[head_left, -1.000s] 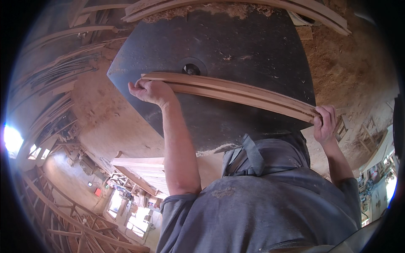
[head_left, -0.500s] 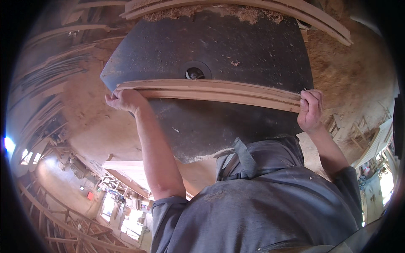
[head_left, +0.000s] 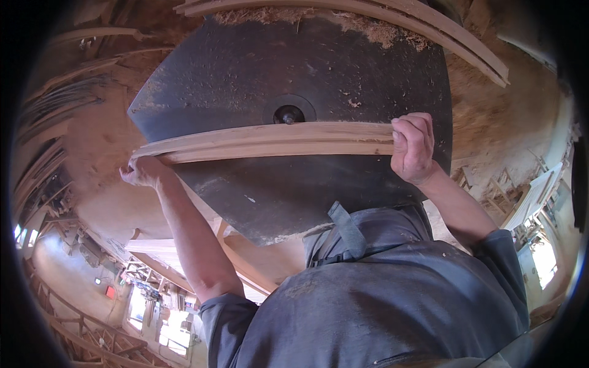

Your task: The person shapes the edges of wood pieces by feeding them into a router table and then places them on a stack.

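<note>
A long, slightly curved wooden strip [head_left: 282, 140] with a groove along its length lies across a dark machine table [head_left: 245, 67]. My left hand [head_left: 145, 171] is closed around its left end, which juts past the table's left edge. At the other end, my right hand [head_left: 413, 147] grips the strip above the table, thumb on the near side. The strip's far edge is right beside a round cutter spindle [head_left: 289, 115] set in a ring in the tabletop. Whether wood and cutter touch, I cannot tell.
More long curved wooden strips [head_left: 442, 38] lie along the table's far edge, beside heaped wood shavings [head_left: 386, 34]. Loose chips are scattered over the tabletop. Stacked timber [head_left: 61, 101] lines the left side, and a pale board [head_left: 156, 246] stands low at the left.
Both hands have moved left with the strip, sliding it past the spindle. Its left end now reaches farther beyond the table, and my right hand is over the tabletop.
</note>
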Available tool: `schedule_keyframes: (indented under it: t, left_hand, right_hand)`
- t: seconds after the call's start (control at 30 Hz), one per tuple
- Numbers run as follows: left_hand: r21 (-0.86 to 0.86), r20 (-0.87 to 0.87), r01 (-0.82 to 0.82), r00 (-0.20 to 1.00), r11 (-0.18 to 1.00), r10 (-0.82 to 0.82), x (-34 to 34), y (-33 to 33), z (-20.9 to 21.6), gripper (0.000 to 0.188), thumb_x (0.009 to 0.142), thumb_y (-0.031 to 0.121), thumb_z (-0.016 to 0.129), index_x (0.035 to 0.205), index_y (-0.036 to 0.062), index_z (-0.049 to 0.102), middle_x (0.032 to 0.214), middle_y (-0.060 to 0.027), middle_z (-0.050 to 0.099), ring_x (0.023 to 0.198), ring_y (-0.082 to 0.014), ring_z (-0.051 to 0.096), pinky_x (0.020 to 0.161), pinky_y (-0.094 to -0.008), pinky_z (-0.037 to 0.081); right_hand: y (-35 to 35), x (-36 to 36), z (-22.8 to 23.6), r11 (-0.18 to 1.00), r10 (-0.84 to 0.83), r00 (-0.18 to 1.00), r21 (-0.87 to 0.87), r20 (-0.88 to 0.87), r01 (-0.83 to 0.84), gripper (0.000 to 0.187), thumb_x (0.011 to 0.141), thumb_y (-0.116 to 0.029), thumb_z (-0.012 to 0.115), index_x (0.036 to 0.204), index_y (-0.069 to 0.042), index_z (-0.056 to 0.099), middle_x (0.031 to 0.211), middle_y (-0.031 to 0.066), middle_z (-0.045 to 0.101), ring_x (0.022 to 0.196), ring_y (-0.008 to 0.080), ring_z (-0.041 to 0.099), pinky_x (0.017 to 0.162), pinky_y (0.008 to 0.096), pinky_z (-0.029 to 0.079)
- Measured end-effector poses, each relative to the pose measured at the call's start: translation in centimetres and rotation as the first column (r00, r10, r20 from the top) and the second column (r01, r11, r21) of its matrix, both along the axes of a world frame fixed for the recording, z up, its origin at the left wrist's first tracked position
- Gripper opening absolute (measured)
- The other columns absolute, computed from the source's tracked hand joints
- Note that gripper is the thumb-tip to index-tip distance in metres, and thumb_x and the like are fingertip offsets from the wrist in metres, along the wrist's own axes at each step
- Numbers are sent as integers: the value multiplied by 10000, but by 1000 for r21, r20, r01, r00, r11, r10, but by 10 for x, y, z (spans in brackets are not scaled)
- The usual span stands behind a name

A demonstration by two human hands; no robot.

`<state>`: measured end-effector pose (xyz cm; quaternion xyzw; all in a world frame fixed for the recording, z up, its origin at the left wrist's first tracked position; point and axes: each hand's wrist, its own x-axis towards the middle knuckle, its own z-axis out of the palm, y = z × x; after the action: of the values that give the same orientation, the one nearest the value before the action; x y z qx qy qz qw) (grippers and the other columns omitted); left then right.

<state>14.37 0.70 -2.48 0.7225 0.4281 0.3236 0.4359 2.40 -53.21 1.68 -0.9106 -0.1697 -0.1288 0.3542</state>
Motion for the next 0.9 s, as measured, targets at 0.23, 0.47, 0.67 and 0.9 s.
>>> schedule_keyframes:
  t: [0.23, 0.47, 0.67, 0.9]
  left_hand:
    - [-87, 92, -60, 993, 994, 68, -34, 73, -14, 647, 933, 141, 622, 1490, 81, 300, 1163, -215, 603, 968, -352, 679, 828, -517, 597]
    - [-511, 327, 1, 925, 859, 194, -99, 164, -34, 458, 960, 415, 554, 1325, 151, 477, 1078, -126, 602, 1074, -270, 609, 975, -517, 476]
    - [-201, 177, -219, 950, 955, 255, -153, 190, -37, 724, 830, 117, 715, 1452, 82, 346, 1074, -156, 612, 963, -292, 649, 823, -501, 556]
    - [-228, 116, -441, 873, 868, 473, -260, 267, -43, 425, 814, 15, 767, 1174, 0, 542, 974, -169, 645, 799, -299, 693, 645, -458, 607]
  right_hand:
    - [37, 30, -1, 997, 74, 997, 21, 13, -74, 340, 864, 71, 628, 1188, -22, 582, 989, 98, 628, 865, 278, 587, 763, 390, 490]
    - [73, 53, -5, 988, 147, 988, 46, 36, -149, 414, 815, 81, 639, 1205, -40, 573, 990, 85, 627, 869, 270, 588, 809, 393, 470]
    - [111, 65, -7, 963, 258, 965, 67, 37, -260, 490, 752, 54, 635, 1224, -56, 560, 987, 64, 612, 902, 259, 579, 827, 395, 447]
    - [189, 63, -9, 891, 440, 892, 75, 104, -448, 379, 827, -66, 614, 1193, -98, 522, 1024, 48, 553, 938, 242, 550, 880, 388, 430]
